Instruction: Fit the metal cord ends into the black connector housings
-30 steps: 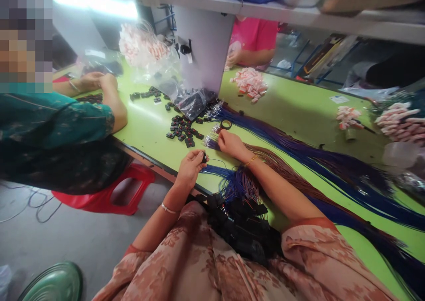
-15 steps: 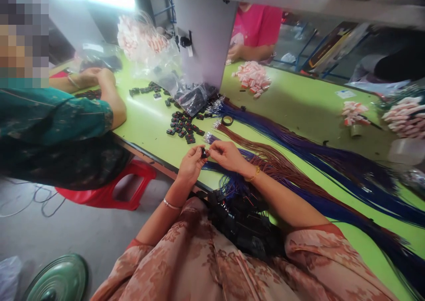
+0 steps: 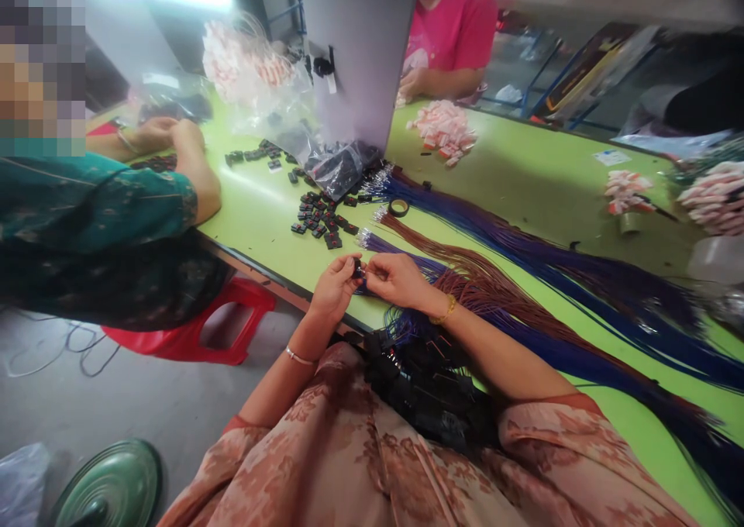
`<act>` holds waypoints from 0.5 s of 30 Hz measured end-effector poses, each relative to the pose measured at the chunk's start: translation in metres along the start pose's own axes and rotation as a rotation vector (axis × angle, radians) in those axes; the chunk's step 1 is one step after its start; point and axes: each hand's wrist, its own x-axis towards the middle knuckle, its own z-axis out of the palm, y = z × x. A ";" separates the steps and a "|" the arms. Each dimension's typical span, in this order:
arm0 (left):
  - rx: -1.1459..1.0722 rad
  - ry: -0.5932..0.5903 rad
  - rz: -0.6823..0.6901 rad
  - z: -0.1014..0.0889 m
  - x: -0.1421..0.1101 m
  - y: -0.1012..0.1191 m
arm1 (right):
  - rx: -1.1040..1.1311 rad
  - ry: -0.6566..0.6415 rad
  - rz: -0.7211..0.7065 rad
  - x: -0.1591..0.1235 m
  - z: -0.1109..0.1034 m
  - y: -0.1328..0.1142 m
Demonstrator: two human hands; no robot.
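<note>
My left hand (image 3: 334, 285) pinches a small black connector (image 3: 356, 266) just above the near edge of the green table (image 3: 256, 209). My right hand (image 3: 395, 277) meets it from the right, fingers pinched on a thin wire at the connector. Long bundles of brown wires (image 3: 500, 294) and blue wires (image 3: 558, 267) stretch across the table to the right. A scatter of loose black connectors (image 3: 322, 221) lies just beyond my hands. Finished wired connectors (image 3: 424, 384) are heaped in my lap.
A person in a teal sleeve (image 3: 105, 201) works at the left on a red stool (image 3: 198, 325). Another in pink (image 3: 450, 35) stands behind the table. Piles of pink-white parts (image 3: 445, 128) lie at the back, more at the far right (image 3: 714, 198). A tape roll (image 3: 398, 208), plastic bags (image 3: 342, 167) and a grey post (image 3: 357, 54) are nearby.
My right hand left the wire ends on the table and came to my left hand, bringing a wire to the connector. The two hands now touch.
</note>
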 end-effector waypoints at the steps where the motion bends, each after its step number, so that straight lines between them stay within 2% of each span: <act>1: 0.008 0.005 0.003 0.000 0.000 0.000 | 0.002 -0.001 0.000 0.000 0.000 0.000; 9: 0.159 0.103 0.086 0.002 -0.002 -0.010 | 0.149 -0.036 0.077 0.000 0.004 0.008; 15: 0.143 0.140 0.125 0.005 -0.002 -0.016 | 0.000 -0.039 0.019 -0.007 0.006 0.007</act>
